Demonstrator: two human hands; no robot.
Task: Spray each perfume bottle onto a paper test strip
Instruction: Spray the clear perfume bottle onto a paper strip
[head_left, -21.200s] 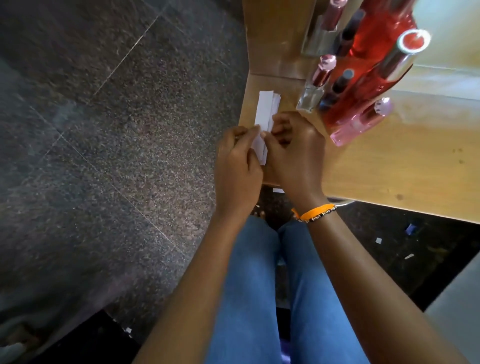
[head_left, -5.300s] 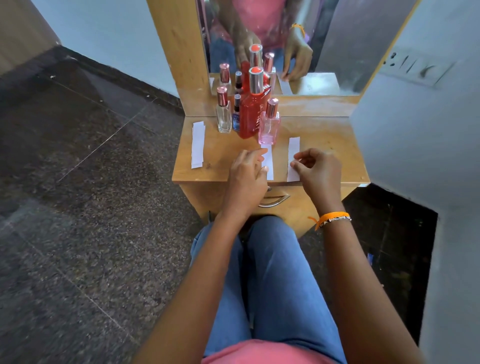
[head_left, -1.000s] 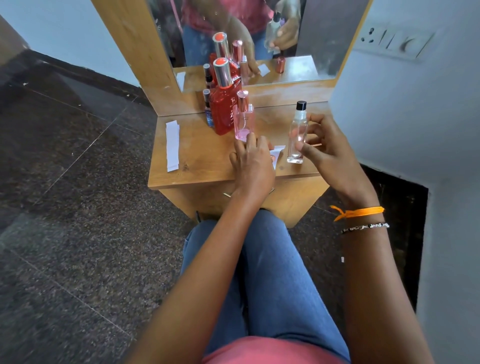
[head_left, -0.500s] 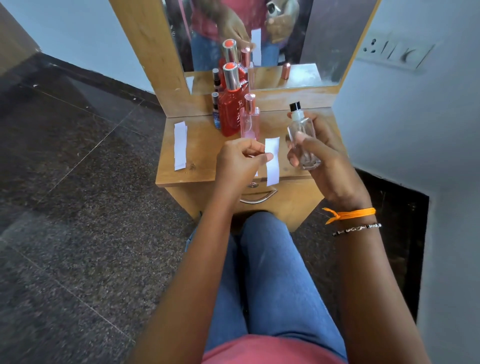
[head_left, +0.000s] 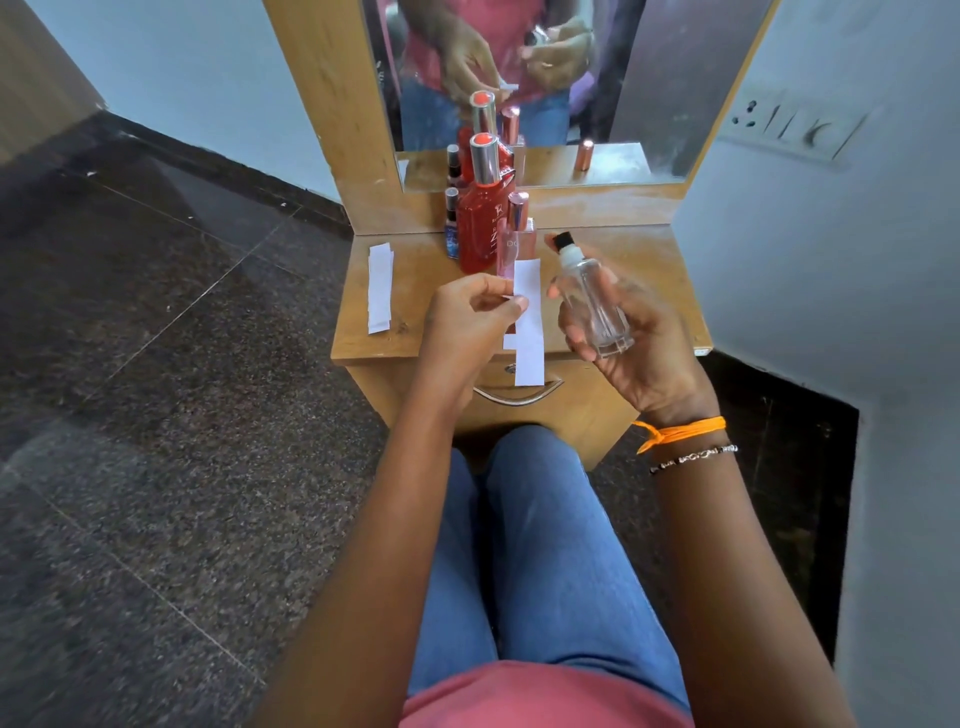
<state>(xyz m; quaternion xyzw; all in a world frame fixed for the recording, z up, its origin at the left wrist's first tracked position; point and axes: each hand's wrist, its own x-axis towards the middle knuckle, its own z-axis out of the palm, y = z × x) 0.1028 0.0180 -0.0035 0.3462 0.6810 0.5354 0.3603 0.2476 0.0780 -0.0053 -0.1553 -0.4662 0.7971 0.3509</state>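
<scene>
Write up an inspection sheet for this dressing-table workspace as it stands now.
Surface: wooden dressing table, mirror behind.
Job's things: clear bottle, uncapped, tilted; paper strip held upright beside it; spare strips at the table's left edge; red bottle, pink bottle and small dark bottle capped near the mirror.
Clutter: nothing seen.
Hands: left hand pinches the strip; right hand grips the clear bottle.
Cables: nothing seen.
Surroundings: dark stone floor, wall switch panel.

Home room, prob. a bedroom corner: small wood dresser w/ mirror, perfume bottles, wall switchboard, dark stone floor.
</scene>
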